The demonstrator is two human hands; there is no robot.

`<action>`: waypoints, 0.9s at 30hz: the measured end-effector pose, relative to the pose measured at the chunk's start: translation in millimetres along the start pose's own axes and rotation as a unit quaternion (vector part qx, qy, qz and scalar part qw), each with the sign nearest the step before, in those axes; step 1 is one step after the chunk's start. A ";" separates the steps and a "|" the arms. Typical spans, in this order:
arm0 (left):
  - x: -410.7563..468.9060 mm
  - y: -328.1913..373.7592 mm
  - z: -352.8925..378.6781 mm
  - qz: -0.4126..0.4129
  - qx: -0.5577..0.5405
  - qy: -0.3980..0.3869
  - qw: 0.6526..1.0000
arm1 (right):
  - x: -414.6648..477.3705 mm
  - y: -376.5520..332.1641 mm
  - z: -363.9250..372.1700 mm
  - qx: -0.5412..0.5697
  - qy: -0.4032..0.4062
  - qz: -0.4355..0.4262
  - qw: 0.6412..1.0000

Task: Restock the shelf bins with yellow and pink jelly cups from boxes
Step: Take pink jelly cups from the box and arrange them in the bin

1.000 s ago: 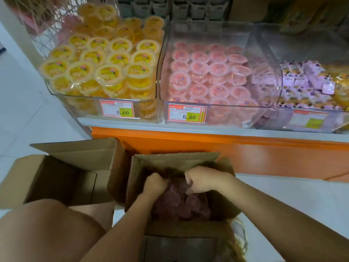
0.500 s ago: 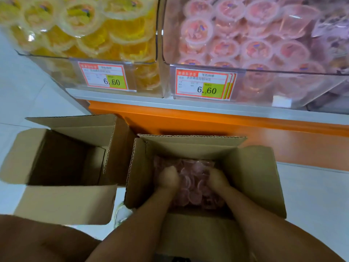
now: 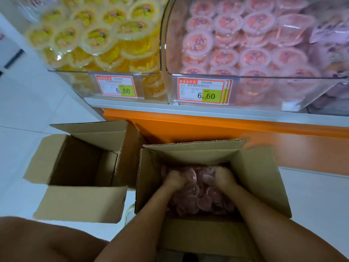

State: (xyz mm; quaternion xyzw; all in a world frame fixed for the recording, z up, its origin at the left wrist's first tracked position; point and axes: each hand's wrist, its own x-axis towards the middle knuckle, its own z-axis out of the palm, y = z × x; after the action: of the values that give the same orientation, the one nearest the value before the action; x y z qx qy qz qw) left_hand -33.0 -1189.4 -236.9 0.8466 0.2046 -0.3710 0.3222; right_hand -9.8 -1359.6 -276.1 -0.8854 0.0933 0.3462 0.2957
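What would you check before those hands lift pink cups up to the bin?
1. The left hand and right hand are down among the pink jelly cups: ok.
2. Grip on the cups firm: cannot tell, it is hidden in the pile.
3. Flaps of the box folded open, way out free: ok.
4. The pink bin above matches the colour: ok.
5. Room left in that bin: cannot tell, cups piled high.

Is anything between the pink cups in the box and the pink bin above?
Nothing visible. The box has its flaps open, the pink bin is open-topped; the pink cups need only clear its front wall.
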 end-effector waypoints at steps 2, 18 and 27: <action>-13.7 3.5 -12.6 0.000 -0.142 -0.067 0.988 | -13.9 -17.4 -21.7 -0.067 -0.048 -0.026 0.996; -164.6 74.0 -103.5 0.283 -0.429 -0.246 0.822 | -200.7 -64.6 -180.1 0.469 -0.152 -0.241 0.836; -230.3 136.7 -141.3 0.378 -0.366 -0.200 0.826 | -243.8 -97.6 -198.8 0.534 -0.020 -0.304 0.789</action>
State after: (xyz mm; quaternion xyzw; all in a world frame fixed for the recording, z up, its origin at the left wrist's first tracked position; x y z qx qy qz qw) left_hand -30.4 -1212.5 65.0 0.5848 -0.0798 -0.2796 0.7572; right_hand -43.9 -1407.3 48.0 -0.5621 -0.0161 0.1510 0.8130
